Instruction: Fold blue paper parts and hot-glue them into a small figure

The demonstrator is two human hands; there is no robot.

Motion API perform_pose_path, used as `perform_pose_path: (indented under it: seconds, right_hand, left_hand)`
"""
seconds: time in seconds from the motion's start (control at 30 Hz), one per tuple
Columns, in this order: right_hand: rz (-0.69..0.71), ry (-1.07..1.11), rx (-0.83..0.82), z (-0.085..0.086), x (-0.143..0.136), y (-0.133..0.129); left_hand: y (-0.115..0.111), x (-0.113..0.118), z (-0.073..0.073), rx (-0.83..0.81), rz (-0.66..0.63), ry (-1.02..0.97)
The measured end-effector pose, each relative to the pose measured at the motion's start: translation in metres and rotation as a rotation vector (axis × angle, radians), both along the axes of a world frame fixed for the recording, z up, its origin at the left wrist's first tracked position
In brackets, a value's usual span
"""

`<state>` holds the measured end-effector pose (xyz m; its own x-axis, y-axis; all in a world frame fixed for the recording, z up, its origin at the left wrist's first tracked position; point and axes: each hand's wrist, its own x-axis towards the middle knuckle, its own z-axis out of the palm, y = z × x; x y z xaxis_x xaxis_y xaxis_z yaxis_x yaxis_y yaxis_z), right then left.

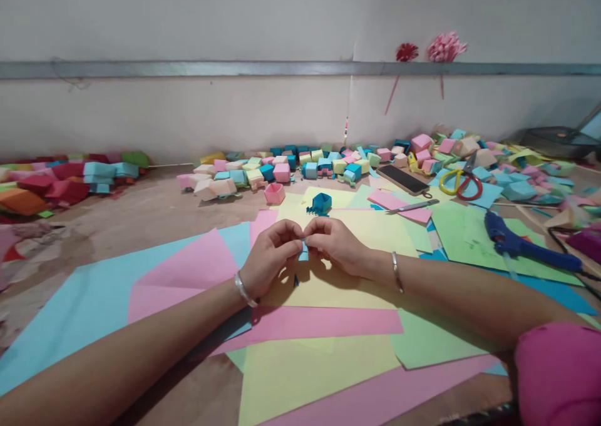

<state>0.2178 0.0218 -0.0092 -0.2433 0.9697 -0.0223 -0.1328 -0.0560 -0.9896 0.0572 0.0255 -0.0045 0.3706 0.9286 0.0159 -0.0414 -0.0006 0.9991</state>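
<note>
A small light blue paper piece is pinched between my two hands, above yellow sheets in the middle of the table. My left hand grips its left side with thumb and forefinger. On the other side, the fingertips of my right hand close on it. Just beyond the hands stands a dark teal folded paper shape with a fringed edge. A pink open paper box sits behind it to the left. A tiny dark blue scrap lies below my hands.
Many folded paper pieces line the wall. At the right are a phone, scissors with red and yellow handles, small metal scissors and a blue glue gun. Pink and blue sheets spread left.
</note>
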Motion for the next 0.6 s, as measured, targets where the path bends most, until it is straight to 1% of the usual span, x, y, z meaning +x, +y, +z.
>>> perform_pose_path:
  seconds: [0.13, 0.23, 0.3, 0.4, 0.5, 0.6]
  right_hand:
    - [0.009, 0.015, 0.022, 0.0008, 0.0008, -0.0009]
    - [0.016, 0.01, 0.068, 0.0009, 0.0011, -0.0017]
    - [0.01, -0.04, 0.1, 0.0, 0.001, -0.0022]
    - [-0.011, -0.196, 0.139, -0.0016, 0.0007, -0.0031]
    - [-0.044, -0.284, 0.239, -0.0017, 0.0013, -0.004]
    - [-0.082, -0.243, 0.355, -0.0008, 0.0031, -0.0043]
  left_hand:
    - [-0.0011, 0.0008, 0.0016, 0.029, -0.009, -0.026]
    - [-0.0023, 0.0015, 0.0044, 0.072, -0.005, -0.016]
    - [-0.0032, 0.002, 0.0059, 0.096, 0.011, 0.014]
    - [-0.0036, 0.0027, 0.0072, 0.114, 0.032, 0.048]
    - [-0.0031, 0.0029, 0.0075, 0.148, 0.043, 0.063]
    - [-0.0032, 0.0023, 0.0062, 0.213, 0.058, 0.128]
